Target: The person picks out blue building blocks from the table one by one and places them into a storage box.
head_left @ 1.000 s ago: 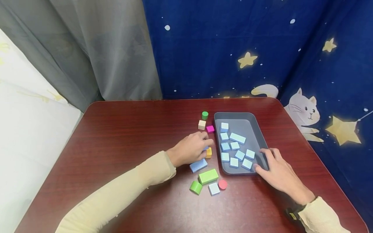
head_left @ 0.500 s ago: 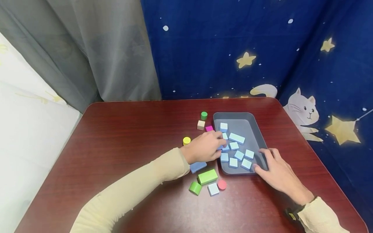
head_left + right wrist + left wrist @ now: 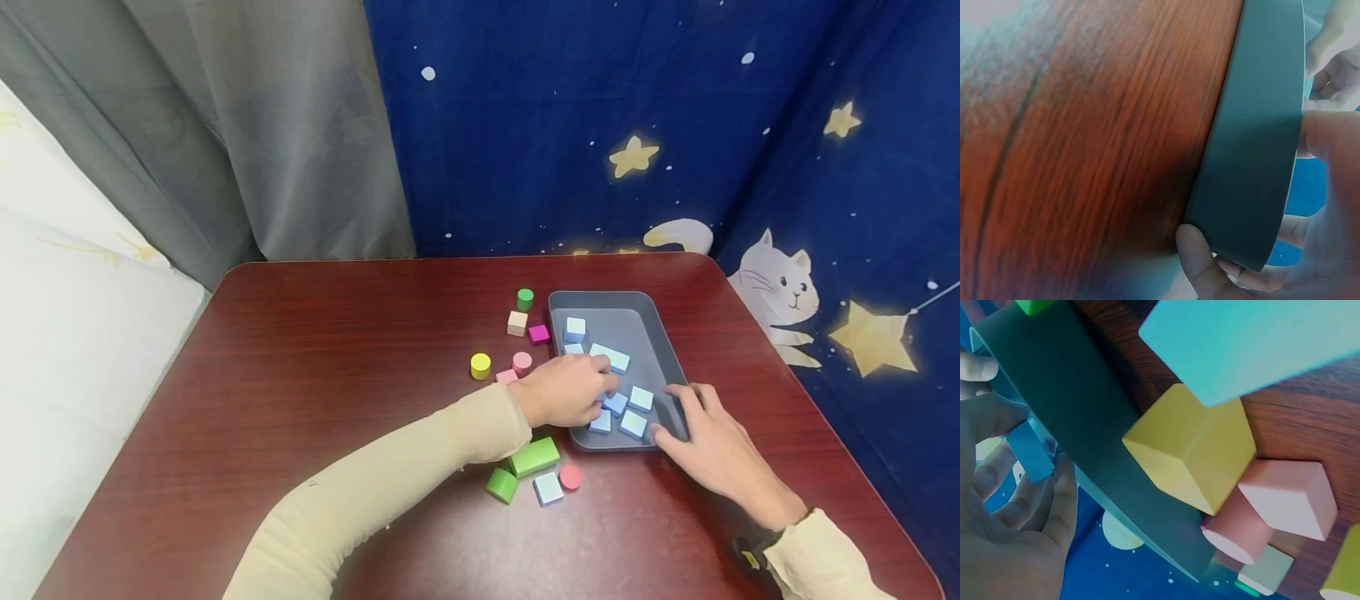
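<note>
My left hand [image 3: 572,390] is over the left half of the grey tray [image 3: 628,323], its fingers pinching a small blue block [image 3: 1032,452]. In the left wrist view that block sits between thumb and fingertips, just past the tray's wall. Several light blue blocks [image 3: 640,399] lie in the tray, some covered by this hand in the head view. My right hand [image 3: 722,446] grips the tray at its near right corner, thumb [image 3: 1194,250] and fingers around the rim.
Left of the tray lie a yellow cylinder [image 3: 480,366], pink cylinder [image 3: 522,362], magenta block [image 3: 538,335], beige cube [image 3: 517,323] and green cylinder [image 3: 525,298]. Nearer are a long green block [image 3: 534,457], a green piece [image 3: 502,485], a pale block [image 3: 548,489] and a red disc [image 3: 570,477].
My left hand has carried the blue block rightward from the loose blocks to over the tray, uncovering the yellow and pink pieces. The right hand has stayed on the tray.
</note>
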A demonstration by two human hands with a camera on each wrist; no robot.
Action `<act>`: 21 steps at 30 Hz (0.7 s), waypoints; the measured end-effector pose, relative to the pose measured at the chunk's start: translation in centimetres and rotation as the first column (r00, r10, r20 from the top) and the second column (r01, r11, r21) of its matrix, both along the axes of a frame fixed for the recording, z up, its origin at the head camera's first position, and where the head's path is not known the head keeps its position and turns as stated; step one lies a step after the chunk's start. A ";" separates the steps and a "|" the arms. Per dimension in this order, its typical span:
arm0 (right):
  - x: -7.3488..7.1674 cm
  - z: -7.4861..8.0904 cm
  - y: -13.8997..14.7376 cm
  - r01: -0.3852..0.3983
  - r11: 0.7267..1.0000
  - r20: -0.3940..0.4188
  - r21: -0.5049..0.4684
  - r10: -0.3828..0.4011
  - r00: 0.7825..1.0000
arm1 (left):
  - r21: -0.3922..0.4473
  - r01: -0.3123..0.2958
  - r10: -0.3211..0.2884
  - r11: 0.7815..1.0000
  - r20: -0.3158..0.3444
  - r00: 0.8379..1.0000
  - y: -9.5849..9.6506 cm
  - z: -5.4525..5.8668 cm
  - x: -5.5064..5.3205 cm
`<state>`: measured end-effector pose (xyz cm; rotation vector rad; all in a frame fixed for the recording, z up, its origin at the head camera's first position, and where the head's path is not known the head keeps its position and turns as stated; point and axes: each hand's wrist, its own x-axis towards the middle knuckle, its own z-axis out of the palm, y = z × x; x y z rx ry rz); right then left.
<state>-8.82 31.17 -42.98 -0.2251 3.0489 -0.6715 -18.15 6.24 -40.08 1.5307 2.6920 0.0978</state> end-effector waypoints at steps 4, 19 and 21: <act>0.0 -0.1 0.0 0.003 1.000 0.002 0.002 -0.003 1.000 | -0.037 0.002 -0.002 0.999 0.009 1.000 0.8 -0.4 -0.1; 0.0 0.0 0.0 0.001 1.000 -0.006 0.002 -0.001 1.000 | -0.121 -0.062 0.069 0.991 0.060 0.996 2.5 -1.0 -0.9; 0.0 0.0 0.0 0.002 1.000 -0.006 0.001 -0.002 1.000 | -0.125 -0.074 0.082 0.989 0.064 0.995 2.5 -1.0 -1.0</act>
